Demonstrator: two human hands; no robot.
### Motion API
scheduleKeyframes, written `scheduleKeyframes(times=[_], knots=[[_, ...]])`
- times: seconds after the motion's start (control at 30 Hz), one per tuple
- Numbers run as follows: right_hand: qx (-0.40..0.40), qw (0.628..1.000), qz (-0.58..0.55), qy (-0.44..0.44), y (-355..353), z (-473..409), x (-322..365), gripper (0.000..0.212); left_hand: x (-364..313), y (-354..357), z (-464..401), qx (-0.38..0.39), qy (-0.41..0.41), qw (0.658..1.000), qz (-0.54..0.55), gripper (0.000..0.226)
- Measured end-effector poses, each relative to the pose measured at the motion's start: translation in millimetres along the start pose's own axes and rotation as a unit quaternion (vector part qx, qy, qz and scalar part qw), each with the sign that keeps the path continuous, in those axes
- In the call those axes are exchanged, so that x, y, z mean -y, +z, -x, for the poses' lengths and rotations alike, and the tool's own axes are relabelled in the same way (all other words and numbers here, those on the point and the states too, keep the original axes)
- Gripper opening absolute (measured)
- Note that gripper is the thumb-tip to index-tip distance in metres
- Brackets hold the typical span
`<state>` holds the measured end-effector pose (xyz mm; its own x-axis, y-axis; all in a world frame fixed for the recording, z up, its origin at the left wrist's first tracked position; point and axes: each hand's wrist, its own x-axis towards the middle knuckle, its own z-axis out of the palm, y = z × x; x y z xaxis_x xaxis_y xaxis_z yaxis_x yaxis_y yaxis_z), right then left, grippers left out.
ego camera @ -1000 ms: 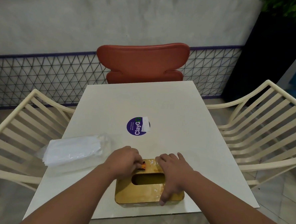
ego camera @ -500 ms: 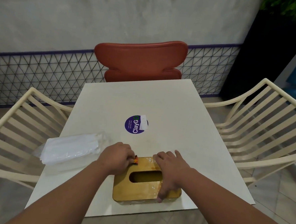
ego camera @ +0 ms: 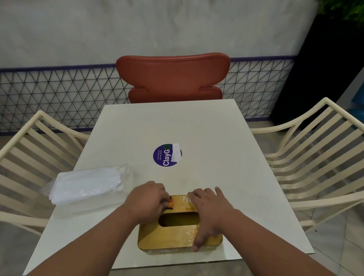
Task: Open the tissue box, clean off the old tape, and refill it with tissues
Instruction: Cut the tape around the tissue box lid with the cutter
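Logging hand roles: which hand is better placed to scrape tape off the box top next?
Left. The left hand already holds a small orange tool at the tissue box top's far edge; the right hand lies across the box, steadying it.

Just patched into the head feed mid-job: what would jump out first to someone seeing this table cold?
Both hands on the wooden tissue box at the table's near edge: the right hand spread flat over its lid, the left hand with a grip on a small orange tool at the far left corner. Next comes the clear pack of tissues lying to the left, then the purple round sticker mid-table.
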<state>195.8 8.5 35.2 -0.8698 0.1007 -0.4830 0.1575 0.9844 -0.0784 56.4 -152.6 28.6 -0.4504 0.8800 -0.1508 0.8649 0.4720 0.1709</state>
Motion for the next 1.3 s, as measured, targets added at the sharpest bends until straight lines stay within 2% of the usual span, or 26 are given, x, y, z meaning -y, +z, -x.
scheduleKeyframes(times=[0.13, 0.37, 0.57, 0.8, 1.0, 1.2, 1.3], knots=[[-0.005, 1.0, 0.002, 0.0, 1, 0, 1, 0.137, -23, 5, -8, -0.008, 0.04, 0.999, -0.016, 0.029], [-0.013, 1.0, 0.006, -0.003, 3, 1, -6, 0.141, 9, -1, 8, 0.016, -0.005, 1.0, 0.003, 0.031], [-0.021, 1.0, -0.009, -0.006, 6, 1, -6, 0.138, -33, 3, -11, -0.005, 0.04, 0.999, -0.008, 0.029], [-0.024, 0.999, -0.023, -0.002, 7, 4, -6, 0.138, 3, 0, 1, 0.009, 0.002, 1.0, 0.01, 0.028], [-0.016, 1.0, -0.008, -0.004, 4, 3, -6, 0.135, -31, 6, -24, -0.022, 0.03, 0.999, 0.0, 0.03], [-0.011, 1.0, -0.007, -0.002, 4, 3, -6, 0.136, -11, 1, -18, -0.01, 0.004, 1.0, -0.011, 0.031], [-0.006, 1.0, -0.008, -0.002, 2, 3, -5, 0.134, -24, 2, -26, -0.012, 0.019, 1.0, -0.011, 0.032]])
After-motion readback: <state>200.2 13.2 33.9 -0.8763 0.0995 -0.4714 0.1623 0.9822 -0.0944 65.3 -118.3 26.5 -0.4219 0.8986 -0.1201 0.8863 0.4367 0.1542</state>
